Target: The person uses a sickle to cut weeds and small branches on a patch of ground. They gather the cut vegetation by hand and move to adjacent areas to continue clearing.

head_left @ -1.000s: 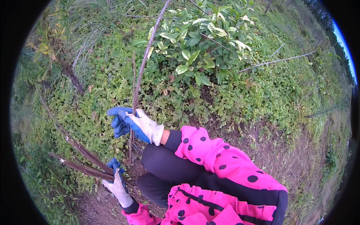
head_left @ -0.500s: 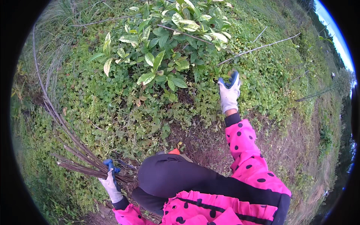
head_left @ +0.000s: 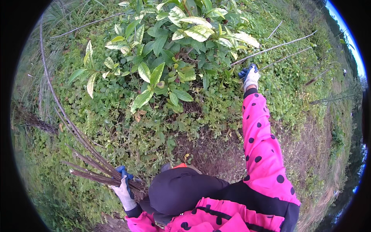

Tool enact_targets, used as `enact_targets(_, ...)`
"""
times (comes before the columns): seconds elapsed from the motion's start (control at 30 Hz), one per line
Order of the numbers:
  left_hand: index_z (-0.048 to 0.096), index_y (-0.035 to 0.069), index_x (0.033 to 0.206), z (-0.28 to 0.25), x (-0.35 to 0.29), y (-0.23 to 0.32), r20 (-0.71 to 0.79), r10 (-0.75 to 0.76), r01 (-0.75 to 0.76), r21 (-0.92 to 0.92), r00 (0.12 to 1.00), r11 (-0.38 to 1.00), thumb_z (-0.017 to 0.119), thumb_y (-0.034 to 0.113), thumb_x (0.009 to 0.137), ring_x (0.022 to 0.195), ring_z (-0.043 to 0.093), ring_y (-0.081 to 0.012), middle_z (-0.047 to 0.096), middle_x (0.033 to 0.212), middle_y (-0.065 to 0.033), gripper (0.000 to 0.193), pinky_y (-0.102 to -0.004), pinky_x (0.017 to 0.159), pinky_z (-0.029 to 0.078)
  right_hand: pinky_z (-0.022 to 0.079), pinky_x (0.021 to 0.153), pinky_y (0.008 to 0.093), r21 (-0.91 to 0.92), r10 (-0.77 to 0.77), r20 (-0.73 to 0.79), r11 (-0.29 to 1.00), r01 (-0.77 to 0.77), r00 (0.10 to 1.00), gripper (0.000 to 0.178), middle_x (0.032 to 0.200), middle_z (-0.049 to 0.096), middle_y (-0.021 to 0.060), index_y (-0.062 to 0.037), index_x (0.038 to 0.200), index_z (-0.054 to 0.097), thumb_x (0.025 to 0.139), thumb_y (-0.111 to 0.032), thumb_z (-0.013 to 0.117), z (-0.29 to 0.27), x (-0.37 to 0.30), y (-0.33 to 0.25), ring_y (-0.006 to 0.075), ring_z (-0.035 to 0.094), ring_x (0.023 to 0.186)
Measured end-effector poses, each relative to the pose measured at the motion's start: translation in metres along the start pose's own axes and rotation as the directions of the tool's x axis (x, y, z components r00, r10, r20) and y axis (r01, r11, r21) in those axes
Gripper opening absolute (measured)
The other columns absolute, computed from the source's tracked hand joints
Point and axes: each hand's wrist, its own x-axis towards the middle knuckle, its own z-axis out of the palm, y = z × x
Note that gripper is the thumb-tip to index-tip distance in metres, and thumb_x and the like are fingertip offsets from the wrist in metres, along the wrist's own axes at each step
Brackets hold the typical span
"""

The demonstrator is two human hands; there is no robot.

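Crouching on the slope in front of me, a person in a bright pink jacket with black polka dots (head_left: 264, 149) and dark trousers (head_left: 179, 189) spreads both arms wide. Nearest, low on the left, the left hand (head_left: 123, 188), in a white and blue work glove, is closed around a bundle of rough brown sticks (head_left: 101, 178). Their cut ends fan out leftward from the fist, and one long, bowed brown stick (head_left: 79, 134) sweeps up from the bunch toward the slope's upper left edge. Just past the knee I can make out a small orange object (head_left: 180, 165), mostly hidden. Beyond it lies a patch of bare brown soil (head_left: 220, 150), edged by low, leafy green ground cover (head_left: 286, 89).

Farther up stands a bushy shrub with pale-mottled green leaves (head_left: 159, 44), between the two hands and above them. Just right of it, at full reach, the right hand (head_left: 250, 78), gloved alike, has its fingers curled on the near end of a thin brown twig (head_left: 286, 58) pointing away to the upper right. A longer, paler bare branch (head_left: 278, 46) lies just beyond that twig. Farthest off, blue sky (head_left: 349, 34) shows at the upper right.
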Motion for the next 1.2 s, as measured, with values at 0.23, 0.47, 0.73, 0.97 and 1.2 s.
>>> enact_targets(0.23,0.053,-0.001,0.105,0.007,0.004,0.001,-0.011,-0.023,0.023,-0.005,1.000,1.000,0.056,0.004,0.081,0.066,0.050,-0.0121,0.052,0.082,-0.0037,0.025,-0.0267,0.062,0.048,0.040,0.088,0.0361,-0.647,-0.319,-0.103,0.741,0.181,0.942,0.079,0.119,0.053,0.0193,0.0000,0.133,0.031,0.077,-0.046,0.064,0.030,0.041,0.029,0.0313,0.053,0.103)
enact_targets(0.47,0.054,-0.001,0.105,0.025,-0.008,-0.024,0.059,-0.118,0.126,-0.153,0.991,0.980,0.056,-0.001,0.078,0.067,0.050,-0.0118,0.051,0.080,-0.0029,0.027,-0.0255,0.063,0.046,0.049,0.064,0.0276,0.213,-0.176,-0.017,0.961,0.176,0.984,0.025,0.084,0.062,0.0091,-0.0053,0.100,0.052,0.082,-0.019,0.063,0.014,0.081,0.010,0.0194,0.060,0.071)
enact_targets(0.73,0.054,-0.004,0.106,-0.003,-0.024,-0.015,-0.038,-0.032,0.027,-0.125,0.999,0.992,0.054,-0.001,0.079,0.069,0.052,-0.0122,0.054,0.083,-0.0050,0.028,-0.0262,0.064,0.047,0.034,0.050,0.0207,0.272,-0.240,0.451,0.954,0.124,0.859,0.042,0.051,0.025,-0.0080,-0.0006,0.119,0.047,0.091,-0.031,0.050,-0.057,-0.200,0.011,0.0032,0.026,0.044)
enact_targets(0.97,0.055,-0.004,0.106,-0.019,-0.053,0.016,-0.112,0.134,-0.150,-0.158,0.985,0.976,0.060,0.002,0.079,0.071,0.057,-0.0131,0.058,0.088,-0.0075,0.028,-0.0279,0.062,0.050,0.030,0.039,0.0173,0.215,-0.501,0.673,0.836,0.504,0.543,0.051,0.047,0.032,-0.0077,0.0101,0.119,0.044,0.093,-0.033,0.048,0.027,-0.322,-0.146,0.0009,0.028,0.039)
enact_targets(1.2,0.055,-0.003,0.110,-0.061,-0.062,0.085,-0.047,0.183,-0.189,-0.203,0.982,0.961,0.061,0.006,0.079,0.070,0.056,-0.0133,0.058,0.082,-0.0052,0.033,-0.0258,0.063,0.047,0.024,0.035,0.0209,0.126,-0.111,0.989,0.980,-0.155,0.099,0.035,0.046,0.029,-0.0072,0.0044,0.112,0.051,0.093,-0.024,0.041,0.138,-0.452,-0.158,0.0041,0.025,0.037)
